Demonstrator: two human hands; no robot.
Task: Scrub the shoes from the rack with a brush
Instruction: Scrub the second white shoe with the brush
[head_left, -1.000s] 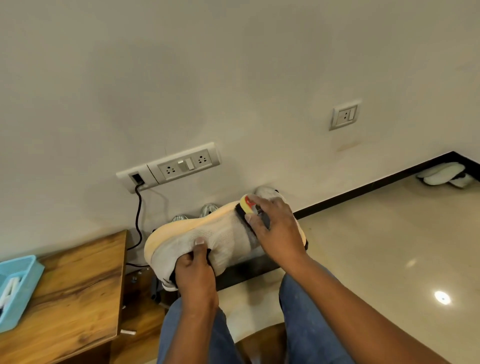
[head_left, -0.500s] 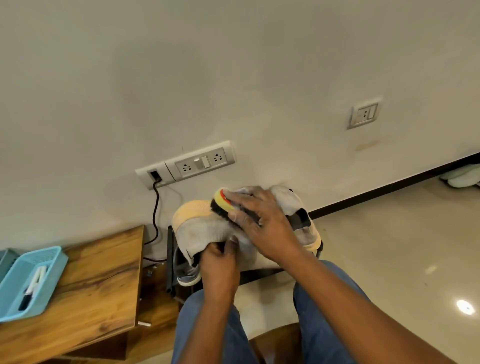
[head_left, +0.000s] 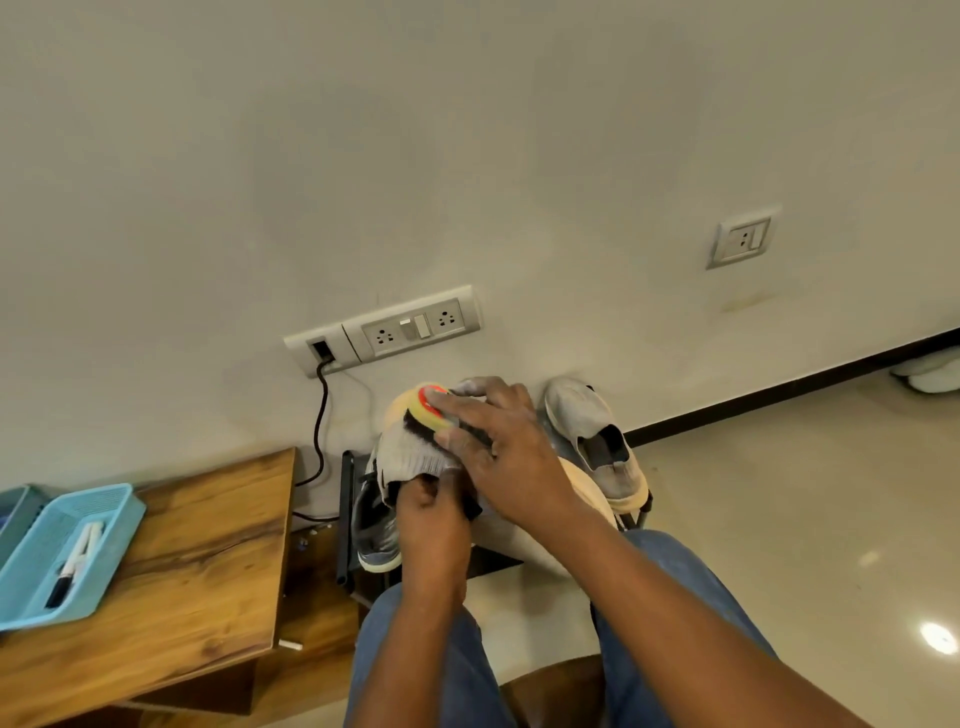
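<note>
1. Shoe (head_left: 415, 454), grey knit, sits above our lap, its collar pinched by our left hand (head_left: 431, 525).
2. Our right hand (head_left: 498, 452) grips the brush (head_left: 431, 410), bristles on the upper.
3. Scrubbing looks midway; another shoe (head_left: 592, 436) waits on the rack (head_left: 345, 514).

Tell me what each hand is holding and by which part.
Left hand grips the grey shoe at its collar opening. Right hand holds the brush from above, fingers over its back, bristles against the shoe.
</note>
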